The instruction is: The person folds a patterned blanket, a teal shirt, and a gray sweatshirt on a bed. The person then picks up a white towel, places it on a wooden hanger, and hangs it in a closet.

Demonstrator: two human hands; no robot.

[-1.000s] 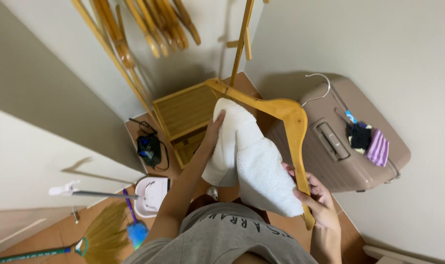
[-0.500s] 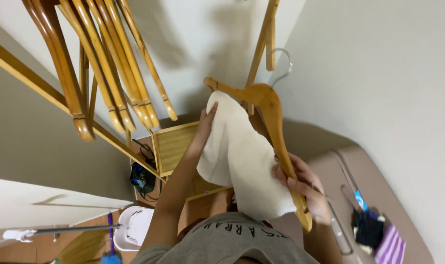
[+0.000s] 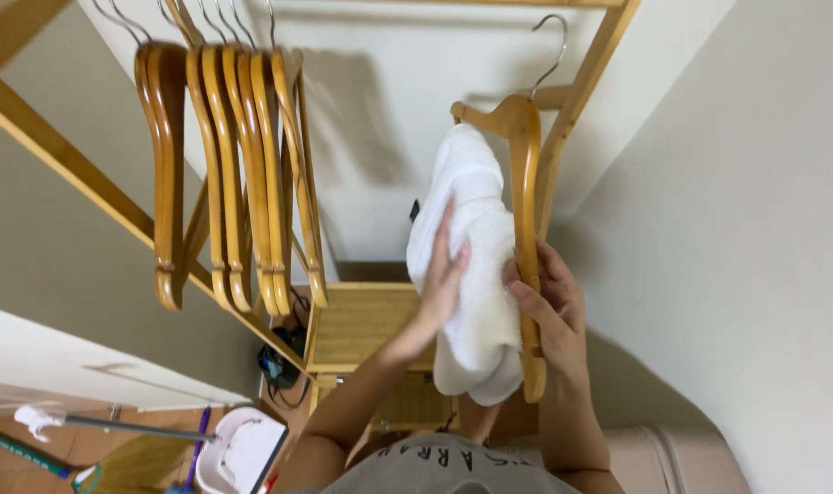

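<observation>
From my remote view, the white towel [image 3: 471,265] covers most of the crossbar of the wooden hanger [image 3: 524,229], and the palm of the left hand [image 3: 442,279] lies hidden against the cloth. The right hand [image 3: 552,306] wraps the hanger's lower arm, so I cannot see how firm its grip is. The top rail is cut by the upper edge, hiding where the hooks of the row of empty hangers [image 3: 229,174] sit. The white dustpan [image 3: 243,453] and broom handle [image 3: 115,425] are cropped at the bottom edge. The dark tangle of cables [image 3: 275,366] beside the wooden shelf [image 3: 366,325] is too small to identify.
</observation>
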